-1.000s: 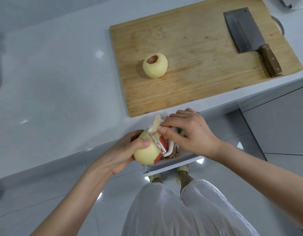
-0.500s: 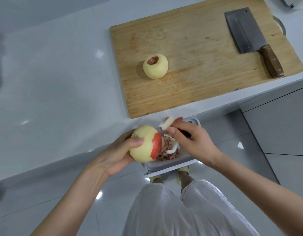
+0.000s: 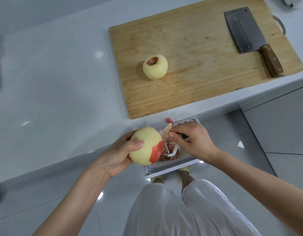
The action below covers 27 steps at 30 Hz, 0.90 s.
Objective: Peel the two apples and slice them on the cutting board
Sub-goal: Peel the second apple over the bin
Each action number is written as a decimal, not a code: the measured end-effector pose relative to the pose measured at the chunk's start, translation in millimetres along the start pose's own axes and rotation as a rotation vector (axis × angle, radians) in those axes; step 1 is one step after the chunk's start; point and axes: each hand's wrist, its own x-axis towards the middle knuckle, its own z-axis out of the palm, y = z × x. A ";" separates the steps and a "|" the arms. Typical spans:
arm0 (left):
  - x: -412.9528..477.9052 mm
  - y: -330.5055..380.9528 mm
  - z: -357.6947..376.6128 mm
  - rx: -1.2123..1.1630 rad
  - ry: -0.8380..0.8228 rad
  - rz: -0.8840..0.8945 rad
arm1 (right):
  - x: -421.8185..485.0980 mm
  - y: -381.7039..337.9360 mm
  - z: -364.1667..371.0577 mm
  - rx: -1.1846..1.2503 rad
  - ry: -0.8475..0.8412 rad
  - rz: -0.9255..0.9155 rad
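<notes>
My left hand [image 3: 116, 157] grips a mostly peeled apple [image 3: 145, 145] with a red patch of skin left on its right side, held off the counter's front edge. My right hand [image 3: 191, 140] holds a white peeler [image 3: 171, 150] whose blade sits against the apple's right side, with a strip of peel hanging at my fingertips. A second, peeled apple [image 3: 155, 66] with red around its stem hollow rests on the wooden cutting board [image 3: 198, 68]. A cleaver [image 3: 252, 40] with a wooden handle lies on the board's right part.
A small grey bin [image 3: 174, 164] with peelings hangs below the counter edge under my hands. The white counter [image 3: 53, 86] stretches left of the board. Cabinet fronts [image 3: 280, 126] are at the right; my legs and feet are below.
The peeler left the apple after a stroke and has come back to its right side. My left hand turned the apple, so more peeled flesh faces up.
</notes>
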 end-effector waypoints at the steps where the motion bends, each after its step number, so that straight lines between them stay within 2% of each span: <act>1: -0.3 1.2 0.9 0.001 0.009 0.034 | -2.7 3.4 2.1 0.020 -0.051 0.077; 3: 0.1 1.5 3.1 0.048 0.062 0.132 | -5.0 -2.0 1.7 0.222 -0.179 0.342; 6: 1.5 -2.5 8.1 0.226 0.160 0.282 | -3.6 -14.1 3.6 0.851 -0.246 0.862; 7: 1.7 -4.7 10.5 0.296 0.178 0.337 | -2.7 -16.6 5.5 1.040 -0.287 0.985; 9: 4.3 -10.8 16.8 0.425 0.188 0.440 | -1.1 -22.3 8.4 1.365 -0.368 1.103; 11: 7.0 -17.1 22.2 0.520 0.196 0.512 | -0.5 -31.7 11.5 1.554 -0.391 1.170; 14: 9.4 -24.6 23.3 0.606 0.191 0.535 | -1.4 -40.9 11.3 1.583 -0.337 1.225; 24: 7.1 -14.4 26.1 0.512 0.328 0.231 | -11.4 -63.2 18.4 1.312 -0.014 1.184; 27: 6.4 -9.5 20.9 0.537 0.284 0.127 | -13.5 -65.4 12.7 1.128 -0.019 1.108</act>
